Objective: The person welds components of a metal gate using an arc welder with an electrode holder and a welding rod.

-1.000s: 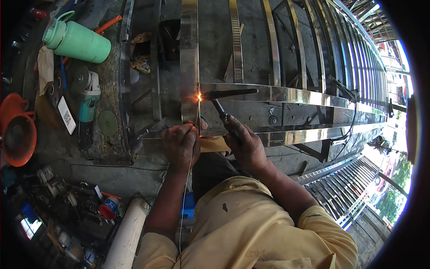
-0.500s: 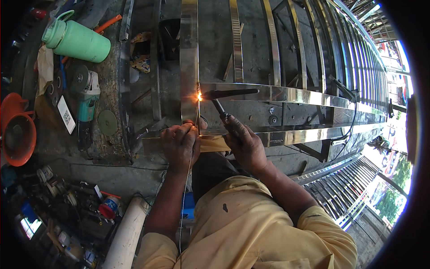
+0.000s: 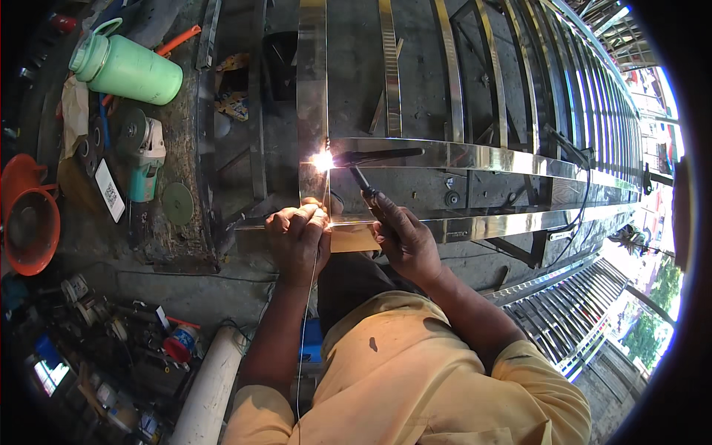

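Observation:
My right hand is closed round the handle of a TIG welding torch. Its tip meets a bright white arc at the joint where a shiny upright metal tube meets a crosswise metal bar. Between the fingers of my left hand, a thin filler rod is pinched. The rod's upper end runs into the glare, and its tail hangs down past my forearm. My left fingers rest by the lower bar of the metal frame.
On the bench to the left are a green bottle, an angle grinder, a round disc and a white card. Orange bowl-shaped objects sit at the far left. A white cylinder stands below, near cluttered tools.
The arc has grown from a small orange glow to a bright white flare, lighting my hands and shirt. The torch has shifted very slightly left; both hands keep their grips.

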